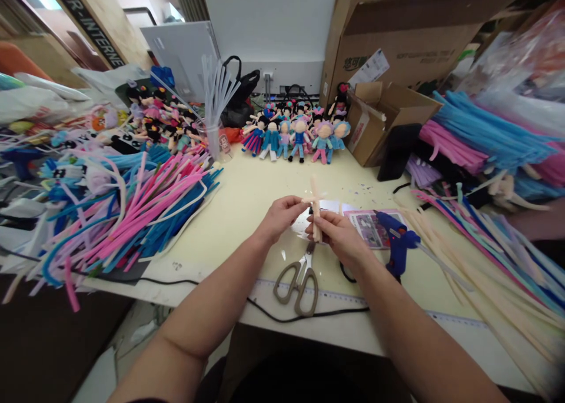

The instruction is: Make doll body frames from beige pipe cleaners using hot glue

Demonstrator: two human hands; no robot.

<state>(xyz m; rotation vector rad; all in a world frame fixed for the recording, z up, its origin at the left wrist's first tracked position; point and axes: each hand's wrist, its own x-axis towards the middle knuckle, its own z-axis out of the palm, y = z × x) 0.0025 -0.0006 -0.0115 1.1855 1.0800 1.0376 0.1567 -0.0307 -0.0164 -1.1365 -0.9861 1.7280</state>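
Over the middle of the table, a cream-coloured pipe cleaner figure point(315, 198) stands roughly upright between my hands, shaped like a cross. My right hand point(336, 231) is closed around its lower part. With thumb and fingertips, my left hand point(285, 215) pinches the short arm on its left side. Scissors with grey-brown handles point(299, 282) lie just below, their blades toward my right hand. Right of my right hand is a blue hot glue gun point(396, 241) with a glue stick in its back, resting near a printed card point(368, 227).
Coloured pipe cleaners point(145, 209) pile up on the left, with more bundles point(494, 138) on the right. Finished small dolls point(300, 135) line the back, before a monitor point(271, 32) and cardboard boxes point(397, 38). A black cable point(304, 319) crosses the front edge beside a ruler strip point(459, 320).
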